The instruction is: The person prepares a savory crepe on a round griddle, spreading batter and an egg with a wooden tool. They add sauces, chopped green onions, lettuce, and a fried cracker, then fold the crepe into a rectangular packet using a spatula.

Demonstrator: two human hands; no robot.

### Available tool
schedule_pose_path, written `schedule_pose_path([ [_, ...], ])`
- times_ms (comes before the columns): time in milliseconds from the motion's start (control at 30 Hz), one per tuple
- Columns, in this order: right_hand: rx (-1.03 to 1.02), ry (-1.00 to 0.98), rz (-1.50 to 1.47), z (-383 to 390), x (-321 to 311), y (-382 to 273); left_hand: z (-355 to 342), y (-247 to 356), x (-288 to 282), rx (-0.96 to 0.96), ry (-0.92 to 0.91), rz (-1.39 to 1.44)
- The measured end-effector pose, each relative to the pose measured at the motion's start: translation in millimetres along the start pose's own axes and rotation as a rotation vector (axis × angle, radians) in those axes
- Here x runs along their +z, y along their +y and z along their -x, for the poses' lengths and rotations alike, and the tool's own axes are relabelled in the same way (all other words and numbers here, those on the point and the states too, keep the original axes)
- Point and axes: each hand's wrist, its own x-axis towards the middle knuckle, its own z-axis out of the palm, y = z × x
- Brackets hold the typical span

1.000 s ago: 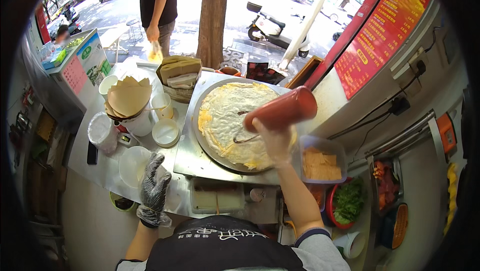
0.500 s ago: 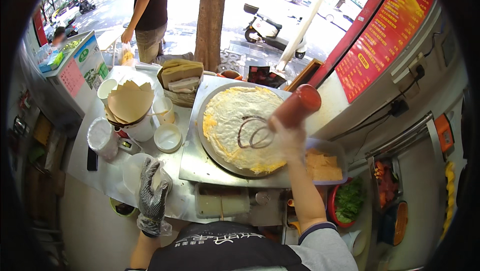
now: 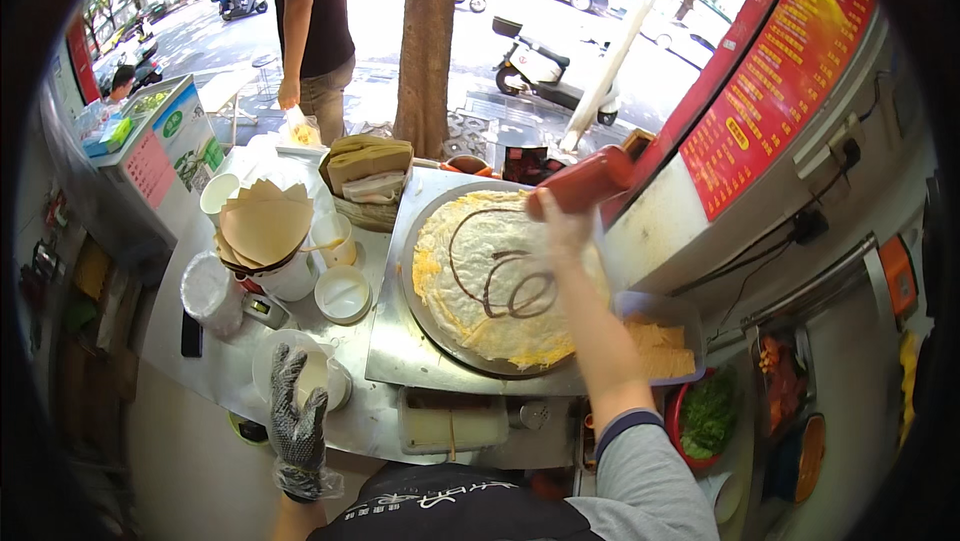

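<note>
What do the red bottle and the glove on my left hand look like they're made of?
Red bottle: probably plastic, smooth with a slight sheen, though blur leaves it open. Glove: seemingly dark knit fabric with a dotted surface, under thin plastic, judging by the clear, crinkled film at the wrist.

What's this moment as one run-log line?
right hand: holds red squeeze bottle, tilted | left hand: gloved, open, near pale tub | pancake: on round griddle, dark sauce loops on top
</note>
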Motion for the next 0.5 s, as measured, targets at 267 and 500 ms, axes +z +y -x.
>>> schedule_pose_path([
  [267, 0.181, -0.351, 0.318, 72.8, -141.3, -87.4, 22.8, -50.6, -12.8, -0.083, 0.045, 0.078],
  [500, 0.161, -0.439, -0.23, 115.7, -55.2, -101.3, -2.5, -40.7, 6.4, -0.016, -0.105, 0.108],
])
